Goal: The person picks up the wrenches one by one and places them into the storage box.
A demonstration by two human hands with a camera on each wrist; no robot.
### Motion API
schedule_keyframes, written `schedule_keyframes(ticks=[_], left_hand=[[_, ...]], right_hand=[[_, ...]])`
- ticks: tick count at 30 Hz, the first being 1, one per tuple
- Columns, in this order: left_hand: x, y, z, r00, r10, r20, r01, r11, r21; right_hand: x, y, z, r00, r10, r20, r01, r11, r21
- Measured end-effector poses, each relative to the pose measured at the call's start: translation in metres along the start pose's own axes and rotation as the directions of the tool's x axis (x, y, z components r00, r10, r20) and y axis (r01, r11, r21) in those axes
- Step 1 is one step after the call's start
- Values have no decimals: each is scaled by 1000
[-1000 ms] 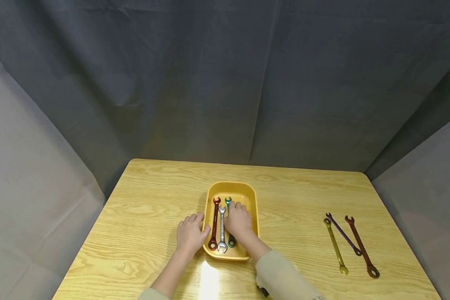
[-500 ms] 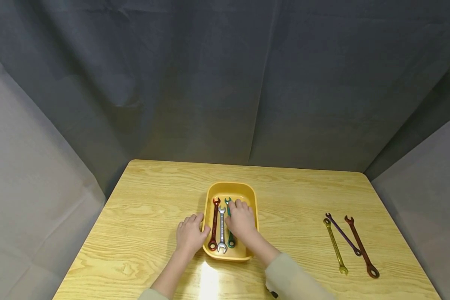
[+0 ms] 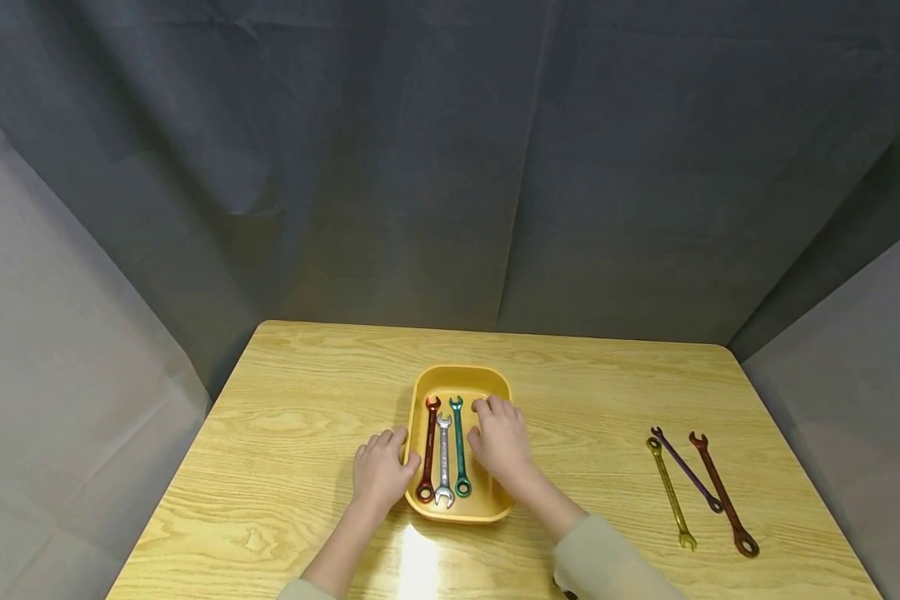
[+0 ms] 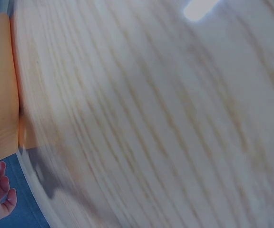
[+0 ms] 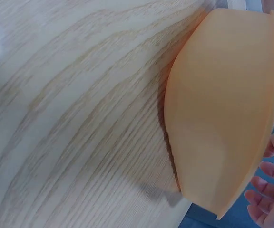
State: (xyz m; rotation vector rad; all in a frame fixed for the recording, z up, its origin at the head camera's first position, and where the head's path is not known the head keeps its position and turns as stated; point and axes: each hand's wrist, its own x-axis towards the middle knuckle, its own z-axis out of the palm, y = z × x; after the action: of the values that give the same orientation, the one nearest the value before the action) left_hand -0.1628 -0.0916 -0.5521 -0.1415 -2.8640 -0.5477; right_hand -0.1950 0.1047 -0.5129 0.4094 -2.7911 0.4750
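A yellow plastic tray (image 3: 461, 517) stands on the table, with three wrenches lengthwise inside. From left they are a red wrench (image 3: 430, 450), a shorter silver wrench (image 3: 444, 462) and a green wrench (image 3: 460, 446). My left hand (image 3: 381, 468) holds the tray's left rim, its thumb over the edge and its other fingers outside. Over the tray's right side is my right hand (image 3: 501, 440), fingers loosely bent and apart, with nothing seen between them. The right wrist view shows these fingers (image 5: 265, 202) beyond the tray wall (image 5: 222, 104).
Three more wrenches lie at the table's right: a yellow-green wrench (image 3: 671, 492), a purple wrench (image 3: 686, 468) and a long dark red wrench (image 3: 723, 496). Dark curtains (image 3: 390, 167) hang behind the wooden table (image 3: 270, 467), with paler ones at both sides.
My right hand has moved off the green wrench toward the tray's right side, so the whole wrench now shows. The left hand stays at the left rim.
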Motion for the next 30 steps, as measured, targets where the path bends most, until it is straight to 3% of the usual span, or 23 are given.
schedule_keyframes(ticks=[30], left_hand=[[-1, -1, 2, 1000, -12, 15, 13, 1000, -11]], right_hand=[[-21, 52, -30, 986, 79, -144, -77, 997, 22]])
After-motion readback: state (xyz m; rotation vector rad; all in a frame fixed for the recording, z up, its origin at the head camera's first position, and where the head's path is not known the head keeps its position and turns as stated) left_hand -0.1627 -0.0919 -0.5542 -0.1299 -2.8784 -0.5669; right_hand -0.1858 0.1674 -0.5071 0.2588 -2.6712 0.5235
